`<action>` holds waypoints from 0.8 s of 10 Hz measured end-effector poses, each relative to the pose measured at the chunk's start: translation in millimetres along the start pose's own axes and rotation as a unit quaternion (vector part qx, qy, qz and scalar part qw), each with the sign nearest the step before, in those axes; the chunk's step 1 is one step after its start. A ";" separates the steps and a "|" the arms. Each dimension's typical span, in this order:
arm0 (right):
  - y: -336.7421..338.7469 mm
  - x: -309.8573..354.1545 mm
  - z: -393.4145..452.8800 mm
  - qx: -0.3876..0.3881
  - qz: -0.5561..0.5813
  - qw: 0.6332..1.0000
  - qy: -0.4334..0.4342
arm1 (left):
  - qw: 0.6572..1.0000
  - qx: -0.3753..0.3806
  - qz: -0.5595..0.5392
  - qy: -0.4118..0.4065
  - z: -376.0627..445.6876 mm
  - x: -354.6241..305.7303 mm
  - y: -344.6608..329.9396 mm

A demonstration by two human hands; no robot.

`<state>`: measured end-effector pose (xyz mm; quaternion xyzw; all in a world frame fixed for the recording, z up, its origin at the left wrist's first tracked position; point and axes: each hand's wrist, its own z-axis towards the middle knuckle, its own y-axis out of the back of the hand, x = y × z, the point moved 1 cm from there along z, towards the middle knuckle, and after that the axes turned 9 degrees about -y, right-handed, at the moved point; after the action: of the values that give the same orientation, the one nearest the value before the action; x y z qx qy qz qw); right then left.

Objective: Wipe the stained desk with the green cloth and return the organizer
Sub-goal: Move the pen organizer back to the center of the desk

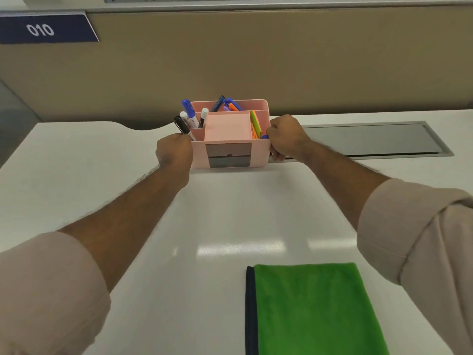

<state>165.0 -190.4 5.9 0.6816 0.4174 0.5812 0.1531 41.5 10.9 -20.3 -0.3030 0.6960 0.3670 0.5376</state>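
Between our hands: organizer [229, 149], left hand [174, 152] and right hand [286, 139] clamping its sides for balance; cloth [314, 308] waits beneath the right forearm.

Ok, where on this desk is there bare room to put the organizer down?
The desk is bare left of the left hand, and in the wide middle strip between the organizer and the cloth. Left of the cloth is bare too. It is crowded at the near right, where the cloth lies, and behind the right hand a grey hatch fills the far right.
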 end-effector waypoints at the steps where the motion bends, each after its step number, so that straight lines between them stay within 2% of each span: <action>1: 0.6 2.6 7.7 0.010 0.010 1.000 -0.004 | 0.996 0.013 0.089 -0.008 7.1 -3.0 -5.2; 2: 0.3 2.3 12.0 0.014 0.025 1.000 -0.011 | 0.993 0.016 0.117 -0.005 4.7 -4.9 -5.8; 3: -1.4 3.1 15.3 0.010 0.026 0.999 -0.032 | 0.998 0.029 0.041 -0.029 7.1 -6.6 -4.4; 4: -5.8 5.4 15.1 0.011 0.010 0.999 -0.035 | 0.999 0.020 0.034 -0.034 11.4 -5.2 0.7; 7: -8.0 5.2 15.0 -0.008 0.006 1.000 -0.019 | 0.994 0.023 0.103 0.011 13.8 -5.2 -2.7; 8: -7.0 4.0 16.6 -0.010 0.005 1.000 -0.018 | 0.995 0.034 0.094 -0.017 14.9 -4.2 -2.4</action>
<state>177.5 -178.7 -0.9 0.6923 0.4054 0.5738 0.1644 52.3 22.2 -18.9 -0.2118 0.7241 0.3972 0.5226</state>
